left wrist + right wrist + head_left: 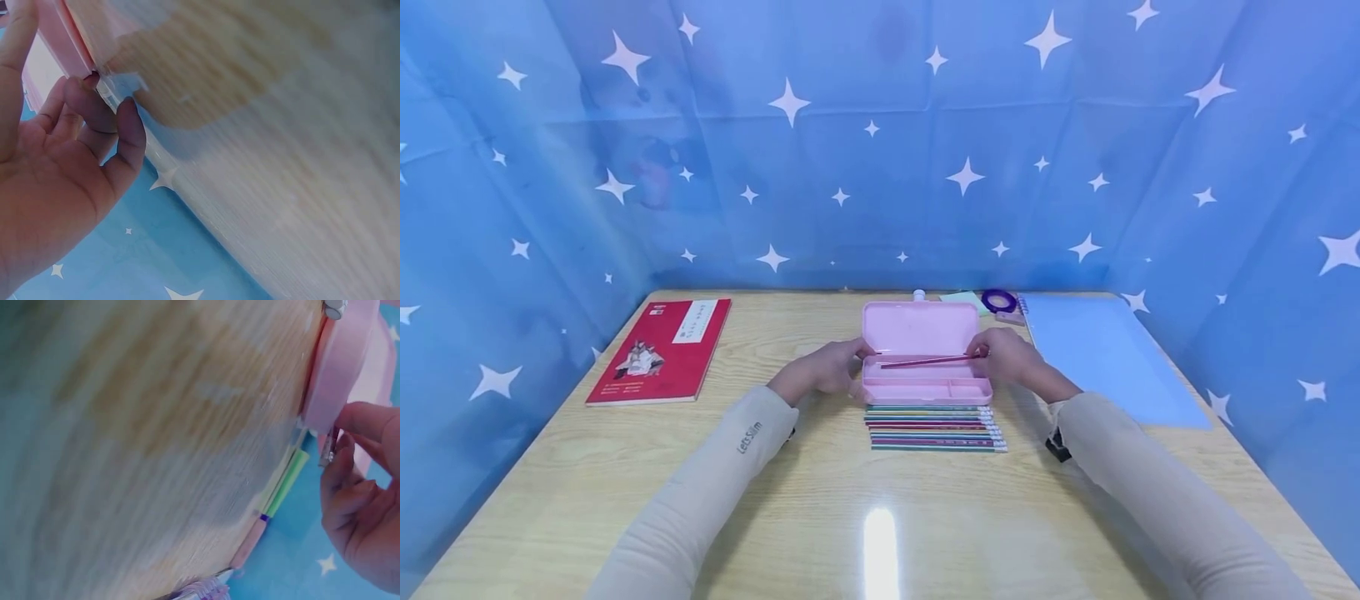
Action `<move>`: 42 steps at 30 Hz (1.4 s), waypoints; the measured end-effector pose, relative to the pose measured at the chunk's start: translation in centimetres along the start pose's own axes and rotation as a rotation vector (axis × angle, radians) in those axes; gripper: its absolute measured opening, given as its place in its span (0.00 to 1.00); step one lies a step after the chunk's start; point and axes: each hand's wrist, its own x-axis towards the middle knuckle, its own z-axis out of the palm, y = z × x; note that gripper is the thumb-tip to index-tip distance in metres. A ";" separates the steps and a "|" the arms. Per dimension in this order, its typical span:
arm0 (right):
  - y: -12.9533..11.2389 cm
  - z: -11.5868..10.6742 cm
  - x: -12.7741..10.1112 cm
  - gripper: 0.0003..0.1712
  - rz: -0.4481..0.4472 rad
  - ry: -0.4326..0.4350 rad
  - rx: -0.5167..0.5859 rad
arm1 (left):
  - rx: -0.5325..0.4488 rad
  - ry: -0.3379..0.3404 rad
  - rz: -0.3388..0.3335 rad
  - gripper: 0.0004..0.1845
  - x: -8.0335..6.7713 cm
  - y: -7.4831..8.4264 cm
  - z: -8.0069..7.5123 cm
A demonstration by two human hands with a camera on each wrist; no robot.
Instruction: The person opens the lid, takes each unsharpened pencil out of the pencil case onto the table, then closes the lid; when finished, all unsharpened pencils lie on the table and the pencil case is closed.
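Note:
An opened pink pencil case (921, 390) lies on the table with its lid (920, 327) tipped back. My left hand (829, 367) grips the case's left end, thumb near the front corner and fingers toward the hinge. In the left wrist view the other fingers of that hand (62, 169) curl beside the case. Over the case's long compartment, my right hand (1009, 357) pinches a dark red pencil (925, 362) near its eraser end. In the right wrist view the pencil's metal-tipped end (328, 450) sticks out below the fingers. A row of several pencils (934, 428) lies in front of the case.
A red book (658, 354) lies at the left. To the right is a pale blue spiral pad (1105, 358). Behind the case are a purple tape ring (999, 301), a pink eraser-like block (1010, 318), light green paper (964, 299) and a small white-capped item (918, 295).

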 end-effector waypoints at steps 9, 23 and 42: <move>0.4 -0.6 -0.4 0.05 0.001 0.007 0.003 | 0.017 0.002 0.017 0.39 0.0 0.3 -0.1; 0.4 -1.7 -3.9 0.05 -0.086 -0.018 0.138 | 0.024 -0.003 0.011 0.40 0.0 0.2 0.0; -3.2 -1.5 -9.6 0.03 -0.189 -0.137 0.302 | 0.020 -0.012 0.039 0.39 0.0 0.1 -0.1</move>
